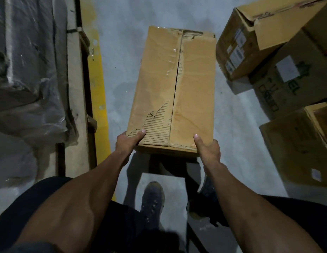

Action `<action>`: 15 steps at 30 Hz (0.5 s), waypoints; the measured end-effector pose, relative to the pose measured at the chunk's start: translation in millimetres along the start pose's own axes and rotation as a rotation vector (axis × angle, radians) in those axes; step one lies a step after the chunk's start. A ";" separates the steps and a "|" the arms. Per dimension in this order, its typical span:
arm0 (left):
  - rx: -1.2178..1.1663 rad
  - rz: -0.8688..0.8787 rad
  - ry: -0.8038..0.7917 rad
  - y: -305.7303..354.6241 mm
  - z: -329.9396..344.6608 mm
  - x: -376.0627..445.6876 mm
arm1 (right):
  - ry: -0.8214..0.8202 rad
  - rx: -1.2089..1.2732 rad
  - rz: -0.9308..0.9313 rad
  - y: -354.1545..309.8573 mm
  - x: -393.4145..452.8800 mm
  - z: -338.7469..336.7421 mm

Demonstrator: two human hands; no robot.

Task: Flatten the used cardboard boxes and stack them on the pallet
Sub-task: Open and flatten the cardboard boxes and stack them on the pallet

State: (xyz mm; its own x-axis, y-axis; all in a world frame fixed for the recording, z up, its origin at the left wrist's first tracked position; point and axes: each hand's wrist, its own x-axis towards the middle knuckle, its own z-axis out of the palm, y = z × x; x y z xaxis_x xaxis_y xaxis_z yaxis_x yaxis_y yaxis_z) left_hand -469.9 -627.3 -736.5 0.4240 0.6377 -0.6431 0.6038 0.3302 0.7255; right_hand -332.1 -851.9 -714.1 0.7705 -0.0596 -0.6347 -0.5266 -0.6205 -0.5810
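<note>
Below, grey concrete floor [232,128] with a yellow painted line [98,84] lies under the closed cardboard box [177,84] gripped by left hand [127,141] and right hand [207,147] at its near corners, thumbs on top

The grey concrete floor [122,52] carries a yellow painted line [96,79] along its left side, beside a wooden pallet [75,88] loaded with plastic-wrapped goods [27,70]. At the right, several cardboard boxes [287,57] stand crowded together. A dusty shoe [152,199] rests on the floor below.

Yellow floor stripe [96,73] beside plastic-wrapped load [29,66]; grey concrete floor [122,33]
</note>
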 end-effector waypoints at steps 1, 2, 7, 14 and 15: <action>0.016 -0.005 -0.007 1.5 -1.0 -0.6 | 0.001 -0.012 0.003 -1.2 -1.0 -1.0; 0.034 -0.008 -0.010 5.6 -2.4 -1.9 | 0.006 -0.018 0.000 -4.0 -2.5 -3.1; 0.137 0.087 0.031 48.8 -7.7 -18.7 | 0.106 -0.061 -0.097 -41.3 -23.3 -25.8; 0.497 0.382 0.175 152.6 -33.0 -72.4 | 0.215 -0.043 -0.444 -92.2 -86.0 -63.5; 0.530 0.434 0.207 162.6 -36.9 -83.5 | 0.215 -0.035 -0.475 -93.7 -95.3 -68.4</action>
State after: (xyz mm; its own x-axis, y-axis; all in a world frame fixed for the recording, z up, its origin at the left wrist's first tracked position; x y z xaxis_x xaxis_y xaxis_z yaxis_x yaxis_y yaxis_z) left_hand -432.1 -601.1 -555.8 0.5957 0.7709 -0.2255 0.6786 -0.3328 0.6548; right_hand -331.6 -841.6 -564.3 0.9799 0.0775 -0.1840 -0.0918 -0.6436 -0.7598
